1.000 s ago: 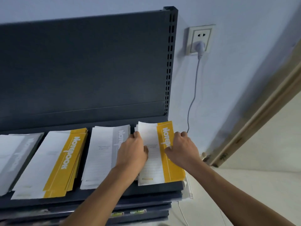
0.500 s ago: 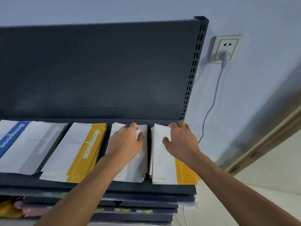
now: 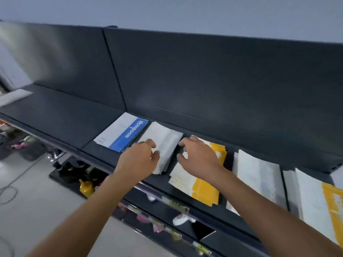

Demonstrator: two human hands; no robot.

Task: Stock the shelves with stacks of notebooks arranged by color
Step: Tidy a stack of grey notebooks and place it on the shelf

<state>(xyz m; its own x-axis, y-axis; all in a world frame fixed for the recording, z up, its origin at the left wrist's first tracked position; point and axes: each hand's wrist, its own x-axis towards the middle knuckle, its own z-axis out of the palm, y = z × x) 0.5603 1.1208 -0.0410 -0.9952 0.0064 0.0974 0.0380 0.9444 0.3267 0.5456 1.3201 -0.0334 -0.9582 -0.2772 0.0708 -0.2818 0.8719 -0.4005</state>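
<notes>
Several notebook stacks lie in a row on the dark top shelf (image 3: pixel 61 115). From left: a blue-banded stack (image 3: pixel 122 133), a grey stack (image 3: pixel 166 141), a yellow-banded stack (image 3: pixel 203 189), another grey stack (image 3: pixel 259 179) and a yellow-banded stack (image 3: pixel 319 206) at the right edge. My left hand (image 3: pixel 140 159) lies over the left front part of the first grey stack, fingers loosely curled. My right hand (image 3: pixel 199 157) hovers over the first yellow stack, fingertips and thumb pointing at the grey stack's right edge. Neither hand lifts anything. The view is blurred.
The shelf's left half is bare up to a pale sheet (image 3: pixel 13 96) at the far left. A dark back panel (image 3: pixel 204 75) rises behind the stacks. Lower shelves (image 3: pixel 167 203) hold small goods. Baskets (image 3: pixel 27 147) and a cable (image 3: pixel 9 191) are on the floor at left.
My view and both hands have swung left along the shelf, from the rightmost grey and yellow stacks to the grey stack beside the blue one. The wall socket has left the view.
</notes>
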